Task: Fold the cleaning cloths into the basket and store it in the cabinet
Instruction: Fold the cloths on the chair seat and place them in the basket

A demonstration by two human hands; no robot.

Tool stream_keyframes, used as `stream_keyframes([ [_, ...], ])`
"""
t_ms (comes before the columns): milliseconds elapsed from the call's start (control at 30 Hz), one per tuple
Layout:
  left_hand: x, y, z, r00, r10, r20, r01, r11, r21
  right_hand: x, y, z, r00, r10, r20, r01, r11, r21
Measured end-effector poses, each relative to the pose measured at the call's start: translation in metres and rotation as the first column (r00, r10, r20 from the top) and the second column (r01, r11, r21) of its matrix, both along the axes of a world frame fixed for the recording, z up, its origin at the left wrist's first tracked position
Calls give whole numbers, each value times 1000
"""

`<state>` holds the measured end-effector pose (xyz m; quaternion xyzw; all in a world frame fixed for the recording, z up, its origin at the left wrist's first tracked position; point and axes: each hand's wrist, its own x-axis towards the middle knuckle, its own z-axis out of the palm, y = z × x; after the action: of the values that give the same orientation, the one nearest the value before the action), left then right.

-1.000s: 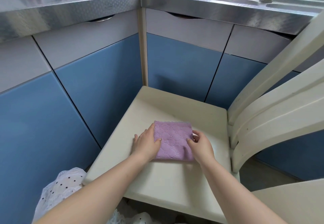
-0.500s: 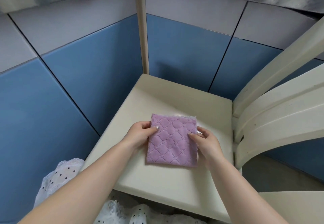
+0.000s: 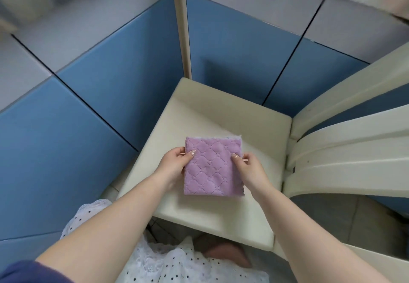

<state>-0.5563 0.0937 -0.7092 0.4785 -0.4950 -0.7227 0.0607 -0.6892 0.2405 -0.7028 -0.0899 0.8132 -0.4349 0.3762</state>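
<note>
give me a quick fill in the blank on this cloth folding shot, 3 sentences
1. The folded cloth held between both hands is ____ in colour.
2. The left hand and the right hand each pinch one ____ of the cloth.
3. The cloth is held over the seat of a cream ____.

Missing words: purple; side; chair

1. The purple cleaning cloth is showing soft, matt fabric quilted with dotted stitching, pale fuzzy trim along its far edge.
2. The cream chair is looking like smooth, faintly glossy plastic.
3. The cabinet doors are appearing smooth blue and grey laminate, satin.
4. The white dotted skirt is showing lacy cloth.
</note>
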Motion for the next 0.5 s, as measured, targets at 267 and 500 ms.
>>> stream_keyframes([
  [267,46,-5,126,997,69,-42,-67,997,46,29,-16,121,996,36,77,-29,995,-91],
  [500,116,-6,246,965,249,-83,-257,961,-105,73,-47,237,973,222,57,-211,966,-152],
])
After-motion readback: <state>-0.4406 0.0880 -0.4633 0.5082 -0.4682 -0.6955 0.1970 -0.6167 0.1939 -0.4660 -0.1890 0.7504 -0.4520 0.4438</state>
